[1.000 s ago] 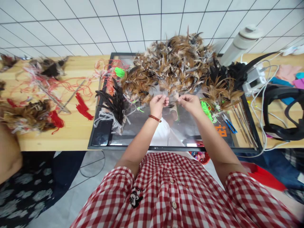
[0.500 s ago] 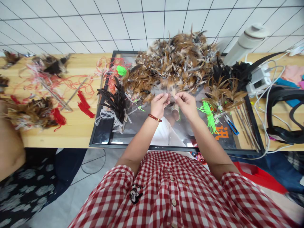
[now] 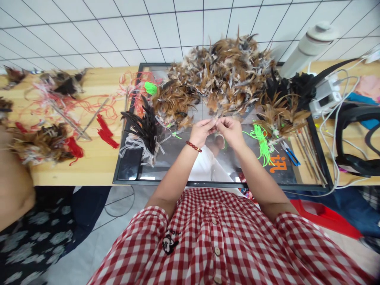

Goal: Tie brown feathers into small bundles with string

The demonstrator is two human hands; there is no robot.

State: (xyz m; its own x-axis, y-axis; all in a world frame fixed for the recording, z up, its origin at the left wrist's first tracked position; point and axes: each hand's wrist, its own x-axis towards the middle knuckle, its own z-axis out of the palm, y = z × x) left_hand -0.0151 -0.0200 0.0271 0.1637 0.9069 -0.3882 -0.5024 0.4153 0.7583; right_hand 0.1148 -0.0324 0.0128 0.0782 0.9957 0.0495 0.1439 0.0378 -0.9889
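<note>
My left hand (image 3: 202,131), with a beaded bracelet (image 3: 193,146) at its wrist, is closed in a pinch. Its fingertips meet those of my right hand (image 3: 231,130), which is pinching too. Between them is a small pale brown feather (image 3: 217,115); its lower end is hidden by the fingers. Right behind the hands rises a big heap of brown, grey and white feathers (image 3: 228,75). A bundle of brown feathers (image 3: 175,101) lies to the left, beside upright-looking black feathers (image 3: 145,126). Bright green strings (image 3: 261,144) lie right of my right hand.
A black-framed glossy panel (image 3: 175,166) covers the middle of the wooden table (image 3: 74,174). Blue snips (image 3: 291,153) and thin sticks (image 3: 308,158) lie at right, near a bottle (image 3: 310,49), cables and a white box (image 3: 326,95). Red strings (image 3: 105,130) and another person's arm (image 3: 14,170) are at left.
My hands have come together; a small gap between their fingertips has closed. The view has shifted slightly, and the other person's arm at left has moved a little.
</note>
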